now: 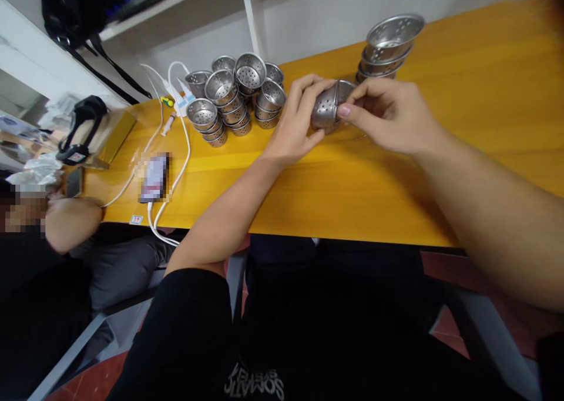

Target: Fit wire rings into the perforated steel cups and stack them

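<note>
— Black sleeves lowest, then what?

— Both hands meet on a perforated egg-shaped steel infuser [328, 108] just above the yellow wooden table [440, 177].

— Grip?

— Left hand [296, 122] cups its left side; right hand [388, 119] pinches its right half.

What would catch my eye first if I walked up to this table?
Probably the two hands at the middle of the yellow table: the left hand and right hand both grip a holed metal ball. Next, the cluster of stacked perforated metal cups to the left, and a smaller stack behind the hands.
</note>
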Demonstrator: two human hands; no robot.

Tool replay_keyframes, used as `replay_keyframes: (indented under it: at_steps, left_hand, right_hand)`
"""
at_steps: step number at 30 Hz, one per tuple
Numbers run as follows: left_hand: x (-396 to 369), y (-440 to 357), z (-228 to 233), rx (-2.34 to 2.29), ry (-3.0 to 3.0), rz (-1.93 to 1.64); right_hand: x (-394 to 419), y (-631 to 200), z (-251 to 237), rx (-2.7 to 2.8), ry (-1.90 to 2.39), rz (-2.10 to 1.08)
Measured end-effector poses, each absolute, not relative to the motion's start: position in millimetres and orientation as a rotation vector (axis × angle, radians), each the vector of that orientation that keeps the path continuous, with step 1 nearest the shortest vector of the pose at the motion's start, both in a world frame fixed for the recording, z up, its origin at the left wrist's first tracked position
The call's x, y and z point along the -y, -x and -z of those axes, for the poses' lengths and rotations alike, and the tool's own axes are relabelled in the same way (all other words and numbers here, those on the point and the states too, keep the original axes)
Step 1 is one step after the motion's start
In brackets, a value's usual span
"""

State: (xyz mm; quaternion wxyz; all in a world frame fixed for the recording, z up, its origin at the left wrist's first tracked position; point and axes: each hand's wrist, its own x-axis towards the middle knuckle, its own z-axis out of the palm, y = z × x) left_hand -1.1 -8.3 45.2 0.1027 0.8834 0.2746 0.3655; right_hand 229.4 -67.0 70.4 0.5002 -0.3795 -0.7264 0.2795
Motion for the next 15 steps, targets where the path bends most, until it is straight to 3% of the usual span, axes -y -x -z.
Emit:
replay_keyframes:
  at_steps: [4,15]
  left_hand:
    - [11.5,2.7,-51.0,-0.799,-2.667,-1.069]
    - [19.3,-0.5,-55.0,-0.869,-2.747,-0.907]
  right_hand:
    - [67.9,-229.3,-73.2,1.68,0.935,-0.855]
    - [63.9,-237.2,-70.0,1.614,0.908,-0.892]
